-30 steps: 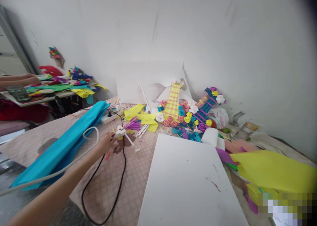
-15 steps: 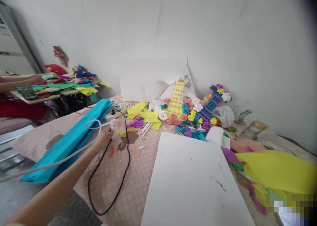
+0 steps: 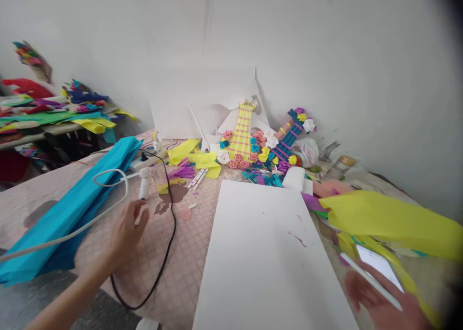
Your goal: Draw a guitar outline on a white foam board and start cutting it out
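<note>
Just beyond the fingertips of the left hand (image 3: 127, 231), a white tool (image 3: 143, 185) is pointing its near end toward them; whether contact is being made cannot be told through the blur. Those fingers are being held loosely curled, with a gap at the thumb, and nothing is clearly being gripped. To their left, a white cord (image 3: 127, 190) is looping, seemingly from the tool, across the blue paper (image 3: 72, 209), while to their right a black cable (image 3: 173, 228) is curving round toward the forearm. The tool could be dragged or rolled if the cord were being snagged by the wrist, or if its end were being brushed. Well to the right, past the white board (image 3: 264, 253), a thin white stick (image 3: 371, 281) is being held slantwise by the part-closed fingers of the right hand (image 3: 394, 298), the exact grip being blurred. Just beyond those fingers, a phone (image 3: 381, 265) is lying near the yellow paper (image 3: 390, 219); it could be nudged by a careless forward sweep, and the board could be scuffed by the stick's tip.
</note>
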Motion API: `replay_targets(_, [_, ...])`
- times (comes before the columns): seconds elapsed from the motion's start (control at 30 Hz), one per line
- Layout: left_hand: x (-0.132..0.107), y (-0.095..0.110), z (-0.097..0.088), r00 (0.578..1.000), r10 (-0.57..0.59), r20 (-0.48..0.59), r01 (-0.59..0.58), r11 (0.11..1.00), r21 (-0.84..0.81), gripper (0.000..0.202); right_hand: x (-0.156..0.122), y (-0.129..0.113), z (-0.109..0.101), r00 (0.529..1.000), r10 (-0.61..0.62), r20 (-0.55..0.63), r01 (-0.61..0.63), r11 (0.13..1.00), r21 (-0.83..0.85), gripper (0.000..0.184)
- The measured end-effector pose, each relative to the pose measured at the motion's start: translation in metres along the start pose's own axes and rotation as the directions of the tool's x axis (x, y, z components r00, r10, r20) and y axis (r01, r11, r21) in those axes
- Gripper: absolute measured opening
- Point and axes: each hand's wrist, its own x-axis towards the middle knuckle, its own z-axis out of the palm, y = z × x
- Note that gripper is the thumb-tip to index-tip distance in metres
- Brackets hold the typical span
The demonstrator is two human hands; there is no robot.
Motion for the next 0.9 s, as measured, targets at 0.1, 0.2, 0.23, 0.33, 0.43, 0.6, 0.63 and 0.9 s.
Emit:
replay_targets(0.1, [-0.007,0.045,0.018,0.986,0.093,0.139,-0.060,0.973,-0.222,0.031,0.022,-0.026,0.030,0.996,-0.027,0.081,0.005,0.965,0.263,0.048])
replay_targets(0.2, [0.002,0.098,0.045,0.904,0.100,0.415,0.132,0.859,-0.495,0.031,0.041,-0.042,0.075,0.962,-0.065,0.265,-0.014,0.958,0.286,0.031])
replay_targets(0.23, [0.007,0.113,0.056,0.890,0.098,0.445,0.162,0.844,-0.511,0.034,0.048,-0.042,0.091,0.948,-0.067,0.311,-0.034,0.951,0.307,0.028])
replay_targets(0.33, [0.023,0.145,0.089,0.859,0.021,0.512,0.276,0.823,-0.497,0.054,0.069,-0.031,0.130,0.931,-0.030,0.364,-0.130,0.903,0.408,0.024])
replay_targets(0.43, [0.035,0.156,0.119,0.852,-0.023,0.523,0.324,0.809,-0.491,0.068,0.084,-0.017,0.152,0.934,-0.007,0.356,-0.157,0.890,0.428,0.023])
replay_targets(0.6, [0.043,0.153,0.145,0.896,-0.084,0.436,0.318,0.806,-0.499,0.072,0.092,-0.013,0.161,0.937,-0.009,0.348,-0.145,0.899,0.414,0.022])
replay_targets(0.63, [0.044,0.151,0.147,0.902,-0.096,0.421,0.318,0.808,-0.496,0.069,0.093,-0.014,0.161,0.937,-0.023,0.350,-0.129,0.905,0.405,0.022])
replay_targets(0.9, [0.047,0.140,0.147,0.903,-0.072,0.424,0.291,0.829,-0.478,0.052,0.099,-0.006,0.159,0.935,-0.125,0.333,0.003,0.939,0.344,0.019])
